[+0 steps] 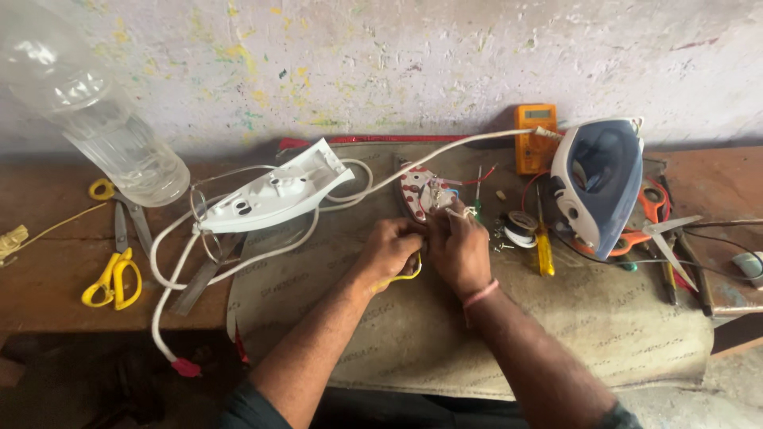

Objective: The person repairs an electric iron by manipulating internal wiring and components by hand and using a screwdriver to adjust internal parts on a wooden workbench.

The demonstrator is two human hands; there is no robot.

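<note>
Both my hands meet at the middle of the bench over an opened clothes iron's soleplate [415, 191], which shows red and white parts and small wires. My left hand [388, 253] is closed around a yellow-handled tool [405, 276], only its yellow end showing below the fist. My right hand [459, 248] pinches a small wire or terminal at the soleplate's near edge; a ring and a pink wristband are on it. The iron's blue and white body [598, 181] lies to the right. Its white top cover [274, 192] lies to the left.
A white power cord [171, 262] loops at left. Yellow scissors [114, 274], a clear plastic bottle [111, 131], an orange multimeter [535, 137], a yellow screwdriver [544, 248], a tape roll [521, 226], orange pliers [648, 218] and a grey mat [604, 318] lie on the wooden bench.
</note>
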